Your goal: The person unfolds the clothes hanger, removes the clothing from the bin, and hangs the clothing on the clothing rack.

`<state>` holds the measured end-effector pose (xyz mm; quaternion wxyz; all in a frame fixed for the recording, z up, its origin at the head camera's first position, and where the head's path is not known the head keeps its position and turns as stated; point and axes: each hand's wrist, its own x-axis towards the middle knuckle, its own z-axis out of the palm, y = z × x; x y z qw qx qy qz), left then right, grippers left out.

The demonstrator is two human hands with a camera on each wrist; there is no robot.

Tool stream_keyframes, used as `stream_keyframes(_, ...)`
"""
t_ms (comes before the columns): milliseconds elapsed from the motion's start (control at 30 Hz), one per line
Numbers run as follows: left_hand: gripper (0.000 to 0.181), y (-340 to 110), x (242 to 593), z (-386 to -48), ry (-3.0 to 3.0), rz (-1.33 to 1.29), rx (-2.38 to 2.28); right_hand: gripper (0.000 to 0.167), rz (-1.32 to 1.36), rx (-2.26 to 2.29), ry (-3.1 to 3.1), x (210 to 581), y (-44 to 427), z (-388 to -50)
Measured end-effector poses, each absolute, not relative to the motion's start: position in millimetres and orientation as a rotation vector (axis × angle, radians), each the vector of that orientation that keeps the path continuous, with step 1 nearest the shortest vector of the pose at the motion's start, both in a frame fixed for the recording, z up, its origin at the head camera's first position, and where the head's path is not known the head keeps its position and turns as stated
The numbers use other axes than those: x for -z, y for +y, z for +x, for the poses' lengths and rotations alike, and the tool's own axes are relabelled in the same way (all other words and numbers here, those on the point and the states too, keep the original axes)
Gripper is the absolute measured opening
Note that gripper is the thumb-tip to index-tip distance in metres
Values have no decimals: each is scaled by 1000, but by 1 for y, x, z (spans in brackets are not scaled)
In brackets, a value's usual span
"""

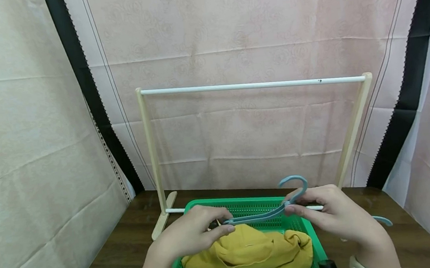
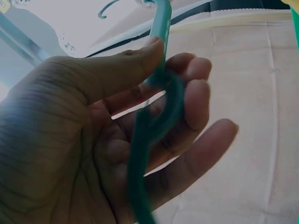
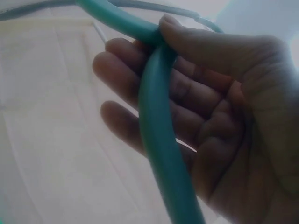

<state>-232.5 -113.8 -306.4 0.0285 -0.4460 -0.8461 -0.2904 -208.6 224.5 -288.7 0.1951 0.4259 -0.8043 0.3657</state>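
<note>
A light blue clothes hanger [image 1: 261,216] stretches between my two hands above a green basket [image 1: 231,200]. My left hand [image 1: 195,230] pinches its left end between thumb and fingers. At the neck below the hook, my right hand [image 1: 331,209] grips it with thumb and fingertips. The hook points up and curves left. In the left wrist view the thumb presses the hanger [image 2: 161,28] against the fingers. The right wrist view has the thumb and fingers pinching the hanger [image 3: 159,112]. Mustard-yellow cloth [image 1: 251,252] lies bunched in the basket, below the hands.
A rack with a white top bar [image 1: 253,85] and cream posts stands behind the basket on the dark wooden table [image 1: 107,265]. Another light blue hook [image 1: 383,220] shows beyond my right wrist. Pale cloth walls [image 1: 227,28] enclose the table's back and sides.
</note>
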Motion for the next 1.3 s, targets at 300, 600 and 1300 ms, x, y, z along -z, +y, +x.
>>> stream_keyframes(300,16,-127,310,-242,-2814,-1211,979,25,1082,-1018,-2308,291,249,-209)
stream_keyframes(600,32,-133,321,-248,-3163,-885,885,21,911,-959,-2377,292,262,-209)
stream_keyframes(1300,32,-125,329,-253,-3333,-781,833,18,881,-993,-2408,294,265,-213)
